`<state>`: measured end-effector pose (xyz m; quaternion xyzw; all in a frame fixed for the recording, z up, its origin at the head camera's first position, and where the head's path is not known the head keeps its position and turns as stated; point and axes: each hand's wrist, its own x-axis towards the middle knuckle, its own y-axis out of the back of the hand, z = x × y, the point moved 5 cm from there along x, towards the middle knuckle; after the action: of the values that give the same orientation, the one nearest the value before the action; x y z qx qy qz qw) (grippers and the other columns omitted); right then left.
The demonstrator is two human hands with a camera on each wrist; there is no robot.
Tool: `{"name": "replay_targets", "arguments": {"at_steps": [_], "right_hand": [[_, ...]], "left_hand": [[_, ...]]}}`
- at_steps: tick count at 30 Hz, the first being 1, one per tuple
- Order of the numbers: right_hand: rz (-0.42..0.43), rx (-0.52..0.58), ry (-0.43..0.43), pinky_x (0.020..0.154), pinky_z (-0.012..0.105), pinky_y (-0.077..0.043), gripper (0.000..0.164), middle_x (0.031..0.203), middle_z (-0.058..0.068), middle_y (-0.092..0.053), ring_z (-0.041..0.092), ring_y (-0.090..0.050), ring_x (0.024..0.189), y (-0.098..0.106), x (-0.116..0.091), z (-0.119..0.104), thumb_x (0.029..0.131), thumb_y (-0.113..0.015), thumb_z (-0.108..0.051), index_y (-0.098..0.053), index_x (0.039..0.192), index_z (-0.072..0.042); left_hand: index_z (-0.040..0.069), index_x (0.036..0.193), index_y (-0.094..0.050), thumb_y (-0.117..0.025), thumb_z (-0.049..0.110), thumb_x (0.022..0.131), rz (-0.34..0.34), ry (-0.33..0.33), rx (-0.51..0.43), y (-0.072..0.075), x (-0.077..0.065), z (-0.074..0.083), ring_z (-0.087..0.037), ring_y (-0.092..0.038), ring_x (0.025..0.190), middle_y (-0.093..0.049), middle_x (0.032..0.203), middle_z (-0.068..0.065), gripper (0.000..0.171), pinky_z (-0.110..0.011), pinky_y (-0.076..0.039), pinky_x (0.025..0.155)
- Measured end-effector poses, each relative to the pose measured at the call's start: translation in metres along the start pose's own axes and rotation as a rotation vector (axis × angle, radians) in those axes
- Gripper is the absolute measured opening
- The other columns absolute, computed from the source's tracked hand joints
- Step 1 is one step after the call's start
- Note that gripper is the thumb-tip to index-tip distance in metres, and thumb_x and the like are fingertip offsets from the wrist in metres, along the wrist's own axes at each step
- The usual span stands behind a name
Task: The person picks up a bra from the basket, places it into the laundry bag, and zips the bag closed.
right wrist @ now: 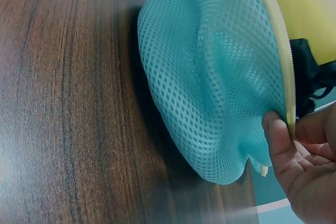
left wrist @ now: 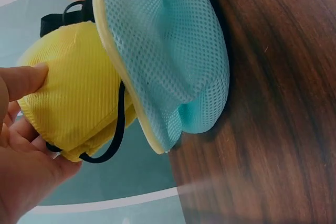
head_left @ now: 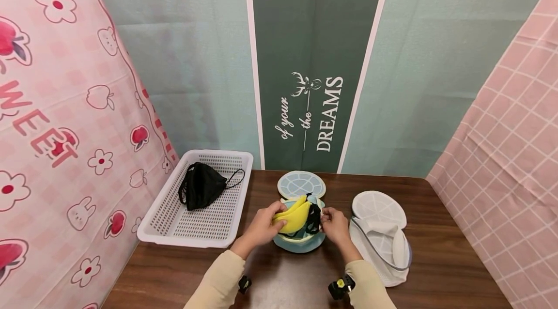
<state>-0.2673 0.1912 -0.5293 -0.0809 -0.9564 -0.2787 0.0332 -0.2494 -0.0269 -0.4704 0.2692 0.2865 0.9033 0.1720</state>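
Observation:
A round light-blue mesh laundry bag (head_left: 299, 246) with a pale yellow zip edge stands open on the table. In its opening is a yellow ribbed bra (left wrist: 79, 87) with black straps, folded so the cups lie together and partly above the rim. My left hand (head_left: 264, 222) holds the cups, thumb on one side and fingers on the other. In the right wrist view my right hand (right wrist: 310, 166) pinches the zip edge of the mesh bag (right wrist: 210, 77) between thumb and fingers. Black straps (head_left: 313, 219) bunch inside the opening near that hand.
On the left sits a white perforated basket (head_left: 157, 222) with a black fabric item with thin straps (head_left: 204, 187) in it. A white mesh bag (head_left: 368, 255) lies open at the right, its round lid (head_left: 379, 205) folded back. The blue bag's lid (head_left: 302, 185) lies behind it.

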Motion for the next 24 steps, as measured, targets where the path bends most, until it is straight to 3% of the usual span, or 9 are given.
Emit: {"name": "replay_targets", "arguments": {"at_steps": [4, 17, 24], "right_hand": [[0.007, -0.013, 0.014, 0.05, 0.028, -0.048, 0.02, 0.064, 0.002, -0.061, 0.012, -0.057, 0.05, 0.0, 0.0, -0.001, 0.081, -0.051, 0.005, -0.065, 0.097, 0.006], [0.003, -0.029, 0.005, 0.05, 0.027, -0.047, 0.02, 0.064, 0.001, -0.061, 0.012, -0.057, 0.049, 0.0, -0.004, 0.0, 0.08, -0.053, 0.004, -0.065, 0.096, 0.005], [-0.011, 0.002, -0.004, 0.05, 0.028, -0.047, 0.02, 0.067, 0.002, -0.06, 0.014, -0.058, 0.051, 0.0, -0.002, -0.001, 0.082, -0.055, 0.003, -0.064, 0.099, 0.006]], "left_hand": [[0.012, 0.1, -0.055, -0.065, 0.002, 0.085, -0.024, -0.016, 0.017, -0.005, 0.0, 0.001, -0.011, -0.05, 0.071, -0.059, 0.093, 0.001, 0.021, -0.026, -0.044, 0.065], [0.015, 0.098, -0.057, -0.066, 0.005, 0.085, -0.099, 0.063, 0.031, -0.019, 0.004, -0.01, -0.01, -0.049, 0.072, -0.06, 0.089, 0.003, 0.019, -0.026, -0.042, 0.065], [0.015, 0.095, -0.06, -0.069, 0.005, 0.082, -0.108, 0.006, 0.058, -0.027, 0.009, -0.012, -0.008, -0.048, 0.071, -0.058, 0.083, 0.006, 0.018, -0.024, -0.042, 0.064]]}}
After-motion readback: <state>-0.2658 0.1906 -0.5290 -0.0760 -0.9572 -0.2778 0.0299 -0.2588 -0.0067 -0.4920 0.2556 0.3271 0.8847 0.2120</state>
